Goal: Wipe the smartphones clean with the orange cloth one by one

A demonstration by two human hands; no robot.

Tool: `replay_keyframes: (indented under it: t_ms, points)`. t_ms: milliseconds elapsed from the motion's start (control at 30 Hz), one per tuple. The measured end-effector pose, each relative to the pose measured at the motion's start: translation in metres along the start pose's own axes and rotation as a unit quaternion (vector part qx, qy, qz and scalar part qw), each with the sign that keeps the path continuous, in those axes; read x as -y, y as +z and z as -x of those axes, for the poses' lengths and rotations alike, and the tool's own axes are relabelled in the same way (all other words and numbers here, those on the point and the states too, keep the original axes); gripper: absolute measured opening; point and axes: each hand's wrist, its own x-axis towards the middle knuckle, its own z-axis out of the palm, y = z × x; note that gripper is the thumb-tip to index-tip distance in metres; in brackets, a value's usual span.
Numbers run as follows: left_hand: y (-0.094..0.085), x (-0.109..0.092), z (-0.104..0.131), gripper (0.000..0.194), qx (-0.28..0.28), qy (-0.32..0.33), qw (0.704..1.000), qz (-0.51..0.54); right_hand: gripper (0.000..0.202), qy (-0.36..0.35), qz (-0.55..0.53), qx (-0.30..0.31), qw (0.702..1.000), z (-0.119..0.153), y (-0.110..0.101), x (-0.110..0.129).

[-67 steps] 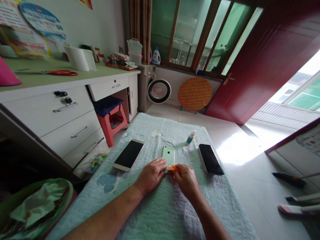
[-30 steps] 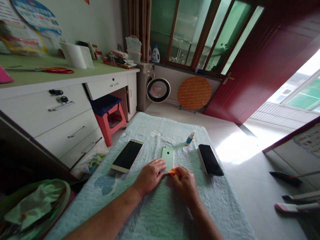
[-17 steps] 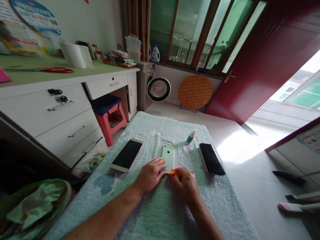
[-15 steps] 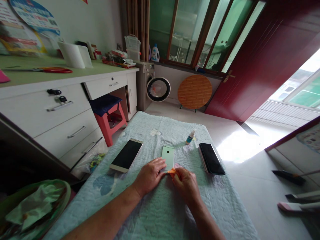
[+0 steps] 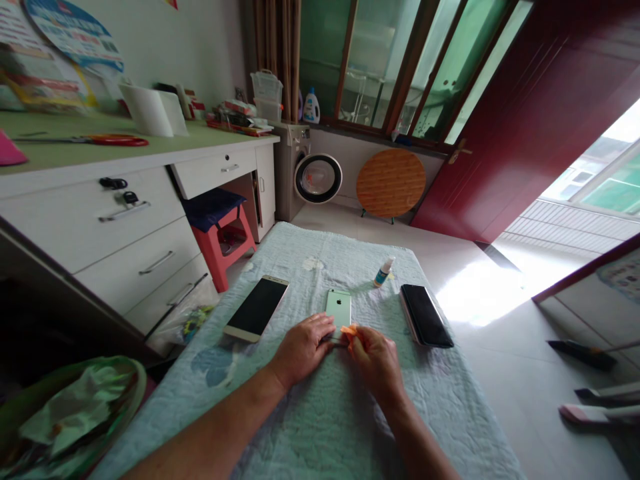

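A silver smartphone (image 5: 339,303) with an apple logo lies back up on the pale blue quilted cloth (image 5: 310,427). My left hand (image 5: 303,347) grips its lower left part, fingers over the edge and thumb along the bottom end. Bunched in the closed fingers of my right hand (image 5: 375,357) is a small orange cloth (image 5: 351,331), touching the phone's lower right corner. To the left lies a larger gold-rimmed smartphone (image 5: 257,309), dark screen up. A black smartphone (image 5: 425,315) rests at the right on what looks like a case. Beyond it stands a small spray bottle (image 5: 384,272).
A green basket (image 5: 139,387) with crumpled paper stands at the lower left. Along the left runs a white desk (image 5: 115,220) with scissors (image 5: 115,141) on top and a red stool (image 5: 219,257) beneath. A washing machine (image 5: 287,173) with its door open is behind.
My right hand has moved slightly up and right with the orange cloth, from the phone's bottom end to its lower right corner. My left hand keeps its hold. The whole view has shifted slightly.
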Motion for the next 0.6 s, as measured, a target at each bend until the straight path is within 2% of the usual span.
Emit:
replay_keyframes:
  t_ms: [600]
  points:
    - [-0.0035,-0.0034,-0.0009,0.033,0.000,-0.017,1.000,0.012,0.026,0.005,0.001,0.017,1.000,0.0027,-0.0042,-0.0037]
